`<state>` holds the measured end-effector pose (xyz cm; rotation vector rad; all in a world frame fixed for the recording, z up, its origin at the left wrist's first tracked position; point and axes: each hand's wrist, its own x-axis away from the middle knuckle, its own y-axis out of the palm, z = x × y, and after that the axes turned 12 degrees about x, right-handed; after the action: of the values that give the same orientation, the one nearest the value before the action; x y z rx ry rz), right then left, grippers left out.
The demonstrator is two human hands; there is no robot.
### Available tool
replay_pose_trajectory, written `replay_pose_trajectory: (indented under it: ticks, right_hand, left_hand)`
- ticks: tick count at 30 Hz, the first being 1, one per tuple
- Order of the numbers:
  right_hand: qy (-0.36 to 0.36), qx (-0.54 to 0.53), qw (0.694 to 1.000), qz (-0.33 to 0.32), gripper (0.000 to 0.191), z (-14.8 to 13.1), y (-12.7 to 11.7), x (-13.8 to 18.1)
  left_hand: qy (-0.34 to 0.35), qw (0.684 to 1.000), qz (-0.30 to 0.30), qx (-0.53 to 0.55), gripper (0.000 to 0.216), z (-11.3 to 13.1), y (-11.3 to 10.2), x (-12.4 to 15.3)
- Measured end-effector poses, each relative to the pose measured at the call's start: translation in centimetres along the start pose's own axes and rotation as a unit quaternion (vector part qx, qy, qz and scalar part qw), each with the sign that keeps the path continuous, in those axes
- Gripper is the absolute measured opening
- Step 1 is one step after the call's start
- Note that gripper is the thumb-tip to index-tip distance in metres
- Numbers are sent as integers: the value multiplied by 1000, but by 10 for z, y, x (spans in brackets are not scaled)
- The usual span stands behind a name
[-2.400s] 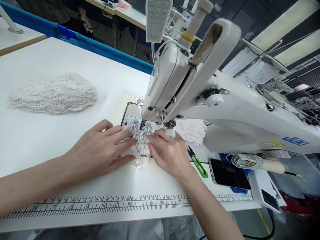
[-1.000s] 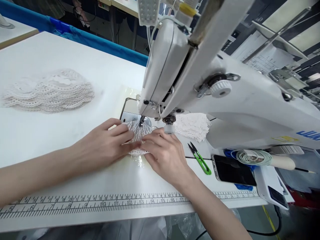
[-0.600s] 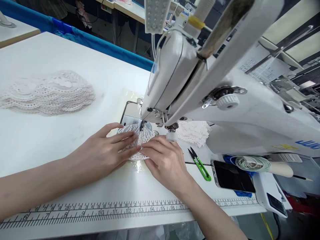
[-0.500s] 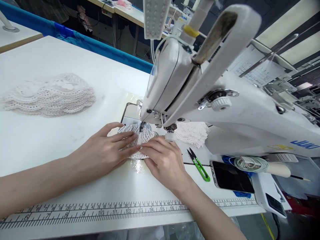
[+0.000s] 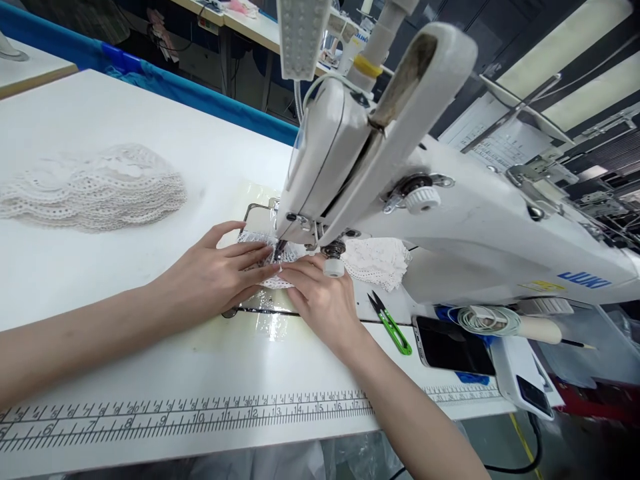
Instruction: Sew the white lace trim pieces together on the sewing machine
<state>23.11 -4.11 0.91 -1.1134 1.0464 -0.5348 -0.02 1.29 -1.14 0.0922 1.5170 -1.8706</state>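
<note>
A piece of white eyelet lace (image 5: 275,283) lies on the machine bed, under the presser foot (image 5: 279,251) of a white sewing machine (image 5: 400,187). My left hand (image 5: 217,273) rests flat on the left part of the lace with its fingers spread. My right hand (image 5: 325,297) lies over the right part, fingers stretched out and thumb lower down. The fingertips of both hands nearly meet just in front of the presser foot. Fingers cover much of the lace.
A stack of white lace pieces (image 5: 100,190) lies at the left; more lace (image 5: 377,260) sits behind the needle area. Green thread snips (image 5: 393,327), a phone (image 5: 453,345) and a cord coil (image 5: 487,320) are at the right. A ruler strip (image 5: 200,420) runs along the front edge.
The lace has moved away from me under the presser foot, and both hands have moved forward with it. The view has shifted slightly.
</note>
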Motion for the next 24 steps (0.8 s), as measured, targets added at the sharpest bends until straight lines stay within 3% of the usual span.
replay_pose_trajectory:
  ticks: [5, 9, 14, 19, 24]
  right_hand:
    - [19, -12, 1000, 0, 26, 0, 3, -1]
    - [98, -101, 990, 6, 20, -2, 2, -6]
    - [157, -170, 973, -14, 12, -3, 1, -12]
    - [116, -157, 980, -27, 16, -2, -1, -9]
    - [16, -83, 996, -22, 22, -2, -7, 2]
  left_hand:
    - [-18, 999, 4, 31, 32, 1, -1, -5]
    - [-102, 983, -21, 153, 31, -2, -6, -15]
    - [-146, 962, -19, 230, 48, -6, -9, -21]
    - [-110, 975, -26, 190, 48, -4, -12, -17]
    - [18, 999, 7, 29, 32, 9, -8, -1]
